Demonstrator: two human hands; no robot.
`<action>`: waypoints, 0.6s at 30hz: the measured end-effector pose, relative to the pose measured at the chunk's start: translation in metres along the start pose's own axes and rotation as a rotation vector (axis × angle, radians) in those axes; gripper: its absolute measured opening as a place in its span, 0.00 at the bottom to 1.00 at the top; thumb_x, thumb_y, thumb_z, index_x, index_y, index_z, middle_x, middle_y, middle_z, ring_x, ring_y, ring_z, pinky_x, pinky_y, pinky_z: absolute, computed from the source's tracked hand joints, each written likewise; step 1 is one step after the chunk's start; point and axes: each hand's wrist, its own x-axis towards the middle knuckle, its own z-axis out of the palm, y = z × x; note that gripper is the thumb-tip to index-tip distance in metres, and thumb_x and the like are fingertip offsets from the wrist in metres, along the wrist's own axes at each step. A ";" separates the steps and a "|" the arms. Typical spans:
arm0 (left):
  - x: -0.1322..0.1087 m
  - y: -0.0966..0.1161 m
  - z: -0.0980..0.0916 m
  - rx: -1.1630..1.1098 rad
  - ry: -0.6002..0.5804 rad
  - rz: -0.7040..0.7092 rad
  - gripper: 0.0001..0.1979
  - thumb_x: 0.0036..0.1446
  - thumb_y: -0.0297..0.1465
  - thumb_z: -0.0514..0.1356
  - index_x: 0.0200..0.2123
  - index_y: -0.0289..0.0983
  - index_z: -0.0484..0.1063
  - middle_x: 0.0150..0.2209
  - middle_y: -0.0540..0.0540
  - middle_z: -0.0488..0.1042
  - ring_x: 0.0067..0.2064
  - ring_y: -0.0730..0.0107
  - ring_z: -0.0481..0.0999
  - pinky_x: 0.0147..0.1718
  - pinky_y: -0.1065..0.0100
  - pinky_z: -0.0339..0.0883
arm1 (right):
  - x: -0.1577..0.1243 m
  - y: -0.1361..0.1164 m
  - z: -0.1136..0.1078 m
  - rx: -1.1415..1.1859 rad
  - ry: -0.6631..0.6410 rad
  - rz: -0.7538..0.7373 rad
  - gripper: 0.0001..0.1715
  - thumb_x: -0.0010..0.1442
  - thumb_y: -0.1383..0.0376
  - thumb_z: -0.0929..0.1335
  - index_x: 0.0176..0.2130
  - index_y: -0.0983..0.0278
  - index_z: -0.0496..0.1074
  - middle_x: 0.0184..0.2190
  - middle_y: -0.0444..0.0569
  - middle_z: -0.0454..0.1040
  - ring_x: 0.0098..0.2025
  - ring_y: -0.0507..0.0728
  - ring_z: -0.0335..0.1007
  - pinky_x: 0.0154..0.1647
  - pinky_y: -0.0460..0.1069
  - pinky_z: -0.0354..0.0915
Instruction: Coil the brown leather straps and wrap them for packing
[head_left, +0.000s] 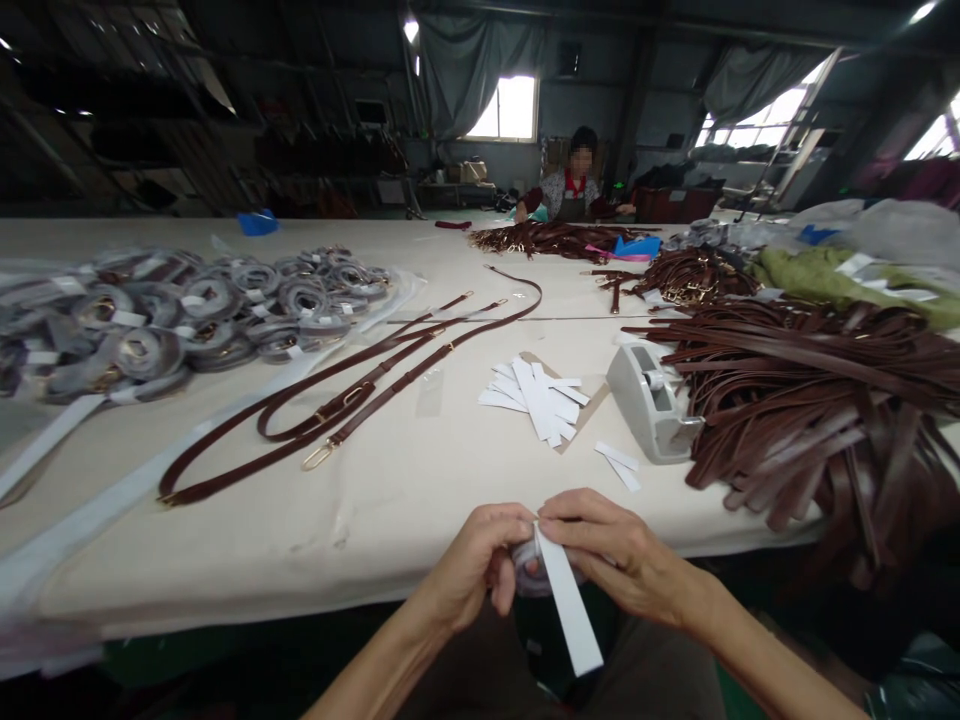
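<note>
Below the table's near edge, my left hand [480, 560] and my right hand [607, 550] meet, both with fingers closed. Between them sits a small wrapped roll [529, 570], seemingly a coiled strap in clear plastic, mostly hidden by my fingers. A white paper strip [568, 605] runs from my fingertips down and to the right across the roll. Both hands pinch the roll and the strip's upper end.
On the cream table [390, 500] lie loose brown straps [352, 390], a fan of white paper strips [536, 395], a grey tape dispenser [649, 400], a large heap of brown straps [810, 400] at right and bagged coiled straps [172, 315] at left. Another person [574, 185] works at the far end.
</note>
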 end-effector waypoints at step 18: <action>-0.001 -0.004 0.012 -0.006 0.194 0.174 0.15 0.56 0.42 0.62 0.32 0.34 0.70 0.23 0.52 0.71 0.12 0.78 0.68 0.12 0.80 0.49 | -0.001 -0.021 0.040 0.239 0.532 0.543 0.15 0.65 0.53 0.68 0.35 0.62 0.73 0.31 0.45 0.75 0.34 0.56 0.68 0.37 0.48 0.64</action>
